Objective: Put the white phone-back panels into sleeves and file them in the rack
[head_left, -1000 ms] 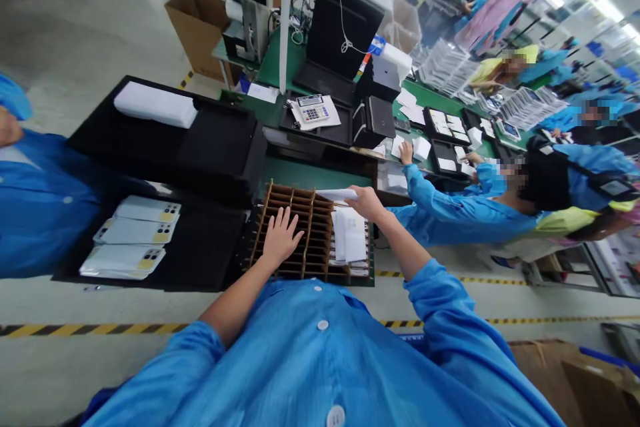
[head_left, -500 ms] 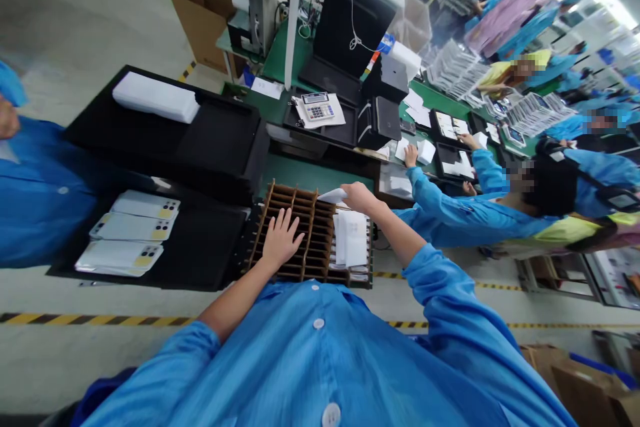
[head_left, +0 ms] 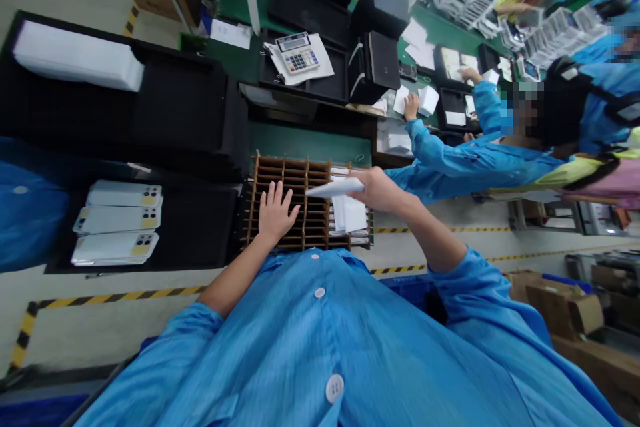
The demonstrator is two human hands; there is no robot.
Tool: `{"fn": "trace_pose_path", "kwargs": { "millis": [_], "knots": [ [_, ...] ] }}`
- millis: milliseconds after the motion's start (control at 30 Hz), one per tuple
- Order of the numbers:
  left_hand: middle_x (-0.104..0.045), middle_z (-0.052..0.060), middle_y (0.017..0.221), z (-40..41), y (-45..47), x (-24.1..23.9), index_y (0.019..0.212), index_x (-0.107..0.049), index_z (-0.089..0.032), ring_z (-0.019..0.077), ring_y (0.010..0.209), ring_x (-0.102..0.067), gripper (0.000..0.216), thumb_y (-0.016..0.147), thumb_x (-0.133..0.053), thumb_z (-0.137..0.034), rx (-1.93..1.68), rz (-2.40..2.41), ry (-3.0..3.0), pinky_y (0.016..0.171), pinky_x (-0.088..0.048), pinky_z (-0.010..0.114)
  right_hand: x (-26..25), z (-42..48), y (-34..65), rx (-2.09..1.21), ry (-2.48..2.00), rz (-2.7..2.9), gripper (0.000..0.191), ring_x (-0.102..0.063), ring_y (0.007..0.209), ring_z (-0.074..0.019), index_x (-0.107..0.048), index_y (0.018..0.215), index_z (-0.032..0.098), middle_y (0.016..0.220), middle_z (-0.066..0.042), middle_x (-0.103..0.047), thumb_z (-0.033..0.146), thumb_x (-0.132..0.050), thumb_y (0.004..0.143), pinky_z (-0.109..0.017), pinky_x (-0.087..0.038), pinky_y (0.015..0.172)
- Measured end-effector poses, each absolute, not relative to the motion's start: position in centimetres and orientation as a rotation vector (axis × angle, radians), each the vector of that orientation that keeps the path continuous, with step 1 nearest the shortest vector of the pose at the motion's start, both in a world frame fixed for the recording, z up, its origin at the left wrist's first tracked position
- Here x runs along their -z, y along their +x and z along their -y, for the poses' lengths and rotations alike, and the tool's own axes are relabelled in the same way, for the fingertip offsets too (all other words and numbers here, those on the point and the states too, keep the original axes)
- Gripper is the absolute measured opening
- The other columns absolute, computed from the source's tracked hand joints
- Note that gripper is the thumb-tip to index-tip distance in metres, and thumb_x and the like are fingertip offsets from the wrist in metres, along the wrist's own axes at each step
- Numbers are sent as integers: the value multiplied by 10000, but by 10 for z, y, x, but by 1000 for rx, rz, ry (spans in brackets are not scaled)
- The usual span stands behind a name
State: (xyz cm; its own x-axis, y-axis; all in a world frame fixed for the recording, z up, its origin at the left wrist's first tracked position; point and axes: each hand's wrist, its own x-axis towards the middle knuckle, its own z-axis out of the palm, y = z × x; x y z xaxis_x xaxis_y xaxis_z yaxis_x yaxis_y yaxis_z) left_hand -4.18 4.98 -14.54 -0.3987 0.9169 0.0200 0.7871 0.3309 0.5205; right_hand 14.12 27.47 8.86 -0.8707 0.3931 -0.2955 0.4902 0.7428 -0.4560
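Right grip (head_left: pixel 380 188): clenched on a thin white flat piece (head_left: pixel 334 188), pinched at its 3 o'clock end. The piece is long, plain white and near level, tapering to a slim edge at 9 o'clock. It hovers over the cardboard divider grid (head_left: pixel 287 170), above the middle rows.

Left grip (head_left: pixel 273 211): released, palm flat, fingers spread, resting on the grid's top edges toward 6 o'clock.

Grid: brown and slotted. The 3 o'clock columns are filled with white pieces (head_left: pixel 350 213); the others look empty.

At 9 o'clock of the grid, a black tray (head_left: pixel 200 227) carries three white panels (head_left: pixel 117 220) with yellow corner patches. Calculator (head_left: pixel 297 53) at 12 o'clock on the table. A co-worker's hand (head_left: pixel 411 107) at 2 o'clock rests on white sheets.
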Motion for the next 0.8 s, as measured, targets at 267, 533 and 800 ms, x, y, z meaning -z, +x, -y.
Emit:
{"fn": "trace_pose_path", "kwargs": {
  "millis": [267, 533, 800],
  "knots": [
    [-420, 184, 1701, -48, -37, 138, 1436, -681, -155, 424, 1635, -240, 476, 1026, -555, -361, -830, -2208, 1566, 1300, -236, 677, -40, -194, 274, 1031, 837, -2603, 246, -782, 885, -215, -785, 1137, 211, 1001, -57, -836, 135, -678, 929, -266, -535, 786],
    [-740, 102, 1147, -52, 45, 122, 1275, -752, -209, 242, 1061, -680, 328, 951, -696, -196, -843, -1405, 1810, 963, -593, 398, -9, -190, 283, 884, 767, -2645, 264, -782, 936, -248, -772, 1123, 165, 1021, -105, -826, 63, -682, 897, -284, -540, 824],
    [-742, 64, 943, -67, 64, 128, 919, -804, -206, 198, 902, -708, 222, 995, -601, -159, -733, -1356, 1935, 813, -559, 300, -3, -188, 288, 881, 752, -2679, 211, -768, 899, -236, -763, 1061, 174, 1000, -102, -820, 92, -738, 868, -285, -534, 819]
  ]
}}
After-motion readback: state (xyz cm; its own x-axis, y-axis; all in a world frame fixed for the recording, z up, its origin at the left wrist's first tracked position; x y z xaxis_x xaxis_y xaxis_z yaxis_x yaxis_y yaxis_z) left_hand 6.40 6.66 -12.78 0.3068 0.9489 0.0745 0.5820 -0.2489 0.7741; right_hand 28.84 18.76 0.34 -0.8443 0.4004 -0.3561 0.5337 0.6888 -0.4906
